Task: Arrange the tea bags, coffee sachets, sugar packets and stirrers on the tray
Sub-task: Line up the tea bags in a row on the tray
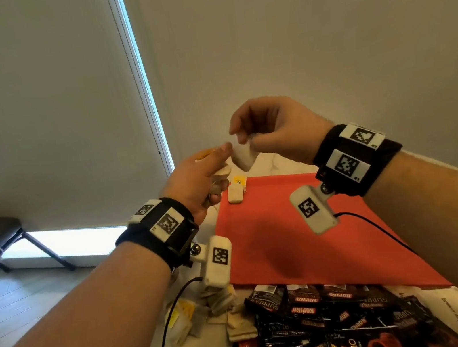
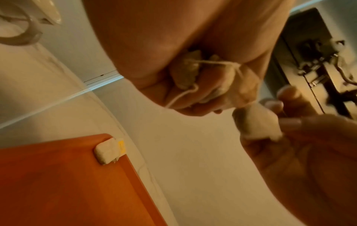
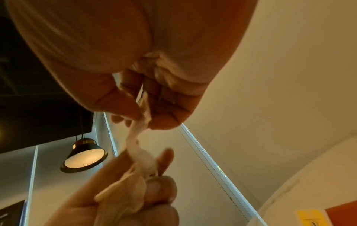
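Both hands are raised over the far left corner of the red tray (image 1: 293, 238). My right hand (image 1: 243, 137) pinches the top of a white tea bag (image 1: 244, 155), seen up close as the tea bag (image 3: 139, 151) hanging from its fingertips. My left hand (image 1: 217, 175) grips a bunch of tea bags (image 2: 189, 73) with tangled strings, its forefinger touching the hanging bag. One tea bag (image 1: 235, 194) with a yellow tag (image 1: 239, 180) lies on the tray's far left corner, also visible as the tea bag (image 2: 106, 151) in the left wrist view.
Several black coffee sachets (image 1: 322, 324) lie heaped at the tray's near edge. A loose pile of tea bags (image 1: 205, 313) sits on the white table to their left. Camera cables run along both forearms. A chair (image 1: 4, 235) stands on the floor at far left.
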The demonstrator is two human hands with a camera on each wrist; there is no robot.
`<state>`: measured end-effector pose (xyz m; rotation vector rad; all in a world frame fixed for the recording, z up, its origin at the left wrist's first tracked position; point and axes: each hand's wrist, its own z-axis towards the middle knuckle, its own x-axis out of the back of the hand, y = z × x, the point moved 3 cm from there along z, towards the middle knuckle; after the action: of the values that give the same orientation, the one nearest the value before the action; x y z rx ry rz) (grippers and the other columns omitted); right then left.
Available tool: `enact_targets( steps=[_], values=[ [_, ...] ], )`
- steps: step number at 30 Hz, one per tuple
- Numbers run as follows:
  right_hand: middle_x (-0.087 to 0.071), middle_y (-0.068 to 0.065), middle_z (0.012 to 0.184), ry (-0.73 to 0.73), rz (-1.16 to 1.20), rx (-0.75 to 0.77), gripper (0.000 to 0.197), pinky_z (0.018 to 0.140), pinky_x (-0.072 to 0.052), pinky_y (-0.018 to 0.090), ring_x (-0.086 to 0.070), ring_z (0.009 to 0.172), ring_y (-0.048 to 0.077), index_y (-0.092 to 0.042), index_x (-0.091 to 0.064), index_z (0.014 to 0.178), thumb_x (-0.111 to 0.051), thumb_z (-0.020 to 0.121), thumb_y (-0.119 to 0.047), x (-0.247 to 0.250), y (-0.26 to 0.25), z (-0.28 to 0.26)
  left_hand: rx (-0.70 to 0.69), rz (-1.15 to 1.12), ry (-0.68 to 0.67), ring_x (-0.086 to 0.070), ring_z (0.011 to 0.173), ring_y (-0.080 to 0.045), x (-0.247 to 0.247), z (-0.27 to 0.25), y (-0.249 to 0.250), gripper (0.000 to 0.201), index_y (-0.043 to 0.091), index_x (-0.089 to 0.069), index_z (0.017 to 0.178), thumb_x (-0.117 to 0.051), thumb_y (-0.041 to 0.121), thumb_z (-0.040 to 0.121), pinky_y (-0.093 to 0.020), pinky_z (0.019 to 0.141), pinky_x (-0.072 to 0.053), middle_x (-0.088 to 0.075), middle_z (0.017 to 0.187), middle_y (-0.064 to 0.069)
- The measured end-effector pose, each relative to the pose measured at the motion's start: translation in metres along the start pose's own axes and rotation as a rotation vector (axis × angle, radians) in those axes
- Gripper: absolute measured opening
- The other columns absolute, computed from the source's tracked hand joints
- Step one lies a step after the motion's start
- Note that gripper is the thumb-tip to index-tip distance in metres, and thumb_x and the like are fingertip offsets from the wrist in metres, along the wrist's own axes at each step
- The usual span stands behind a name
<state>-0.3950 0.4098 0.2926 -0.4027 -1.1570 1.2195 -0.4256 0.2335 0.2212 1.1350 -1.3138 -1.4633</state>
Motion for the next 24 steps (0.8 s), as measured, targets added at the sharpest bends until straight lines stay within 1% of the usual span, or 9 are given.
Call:
enact_targets(
  steps=[2,4,6,8,12,14,17,21,24],
  values=[
    [-0.066,0.007,0.094,-0.01,0.03,0.011,0.042,0.08,-0.058,0.037,-0.066,0.088,0.022,-0.019,-0.068,0.109,-0.059,0.074,0.003,0.0,-0.001,0.001,-0.063,0.056,-0.063,-0.052,0.059,-0.011,-0.004,-0.004,0.005,0.027,0.02,-0.075,0.108,-0.073,0.042,0.092,-0.022,0.046,-0.038,-0.064,0.084,-0.003],
    [-0.066,0.007,0.099,-0.011,0.008,0.007,0.05,0.079,-0.059,0.038,-0.066,0.088,0.024,-0.021,-0.065,0.118,-0.062,0.073,0.0,0.002,-0.001,0.001,-0.105,0.133,-0.086,-0.053,0.06,-0.012,-0.006,-0.006,0.01,0.022,0.021,-0.075,0.105,-0.078,0.035,0.089,-0.023,0.048,-0.04,-0.065,0.079,-0.003],
    [-0.067,0.01,0.104,-0.003,0.0,0.007,0.057,0.076,-0.059,0.036,-0.067,0.087,0.026,-0.021,-0.062,0.125,-0.066,0.073,0.0,0.004,-0.002,0.001,-0.143,0.194,-0.079,-0.052,0.059,-0.013,-0.007,-0.004,0.012,0.017,0.019,-0.075,0.1,-0.083,0.025,0.086,-0.024,0.048,-0.04,-0.062,0.073,-0.003],
    [-0.067,0.012,0.107,0.036,0.053,0.001,0.058,0.077,-0.06,0.04,-0.067,0.087,0.028,-0.021,-0.06,0.129,-0.068,0.075,0.0,0.004,0.001,0.002,-0.176,0.23,-0.04,-0.053,0.059,-0.013,-0.006,-0.001,0.013,0.016,0.018,-0.075,0.099,-0.083,0.022,0.086,-0.025,0.048,-0.042,-0.062,0.067,0.002],
    [-0.07,0.011,0.103,0.132,0.17,-0.117,0.048,0.079,-0.058,0.04,-0.069,0.089,0.024,-0.02,-0.061,0.126,-0.075,0.083,-0.005,0.005,0.016,0.006,-0.22,0.246,0.022,-0.056,0.06,-0.013,-0.003,0.004,0.011,0.016,0.02,-0.076,0.099,-0.082,0.03,0.087,-0.026,0.05,-0.044,-0.064,0.068,0.003],
    [-0.07,0.009,0.095,0.185,0.205,-0.14,0.041,0.081,-0.058,0.039,-0.07,0.089,0.024,-0.018,-0.064,0.123,-0.074,0.086,-0.002,0.006,0.023,0.007,-0.213,0.239,0.04,-0.055,0.059,-0.013,-0.003,0.006,0.009,0.017,0.02,-0.076,0.097,-0.082,0.031,0.087,-0.026,0.048,-0.043,-0.063,0.067,0.003],
    [-0.073,0.006,0.092,0.316,0.335,-0.165,0.037,0.083,-0.059,0.04,-0.072,0.09,0.023,-0.014,-0.064,0.121,-0.073,0.088,0.0,0.007,0.03,0.008,-0.189,0.21,0.082,-0.053,0.056,-0.012,-0.002,0.01,0.006,0.016,0.016,-0.075,0.098,-0.081,0.028,0.089,-0.025,0.046,-0.041,-0.061,0.065,0.002],
    [-0.074,0.011,0.095,0.25,0.459,-0.301,0.046,0.087,-0.06,0.046,-0.074,0.09,0.028,-0.011,-0.058,0.127,-0.074,0.086,0.003,-0.012,0.045,0.007,-0.134,0.11,0.096,-0.05,0.057,-0.013,0.002,0.017,-0.002,0.012,0.016,-0.076,0.097,-0.078,0.026,0.091,-0.024,0.045,-0.039,-0.063,0.075,-0.005],
    [-0.074,0.014,0.088,0.291,0.466,-0.327,0.042,0.081,-0.062,0.047,-0.074,0.084,0.032,-0.009,-0.057,0.121,-0.073,0.085,0.007,-0.022,0.054,0.009,-0.082,0.077,0.13,-0.052,0.058,-0.012,0.005,0.021,-0.006,0.009,0.02,-0.075,0.095,-0.078,0.027,0.091,-0.023,0.045,-0.039,-0.062,0.073,-0.002]
  ],
)
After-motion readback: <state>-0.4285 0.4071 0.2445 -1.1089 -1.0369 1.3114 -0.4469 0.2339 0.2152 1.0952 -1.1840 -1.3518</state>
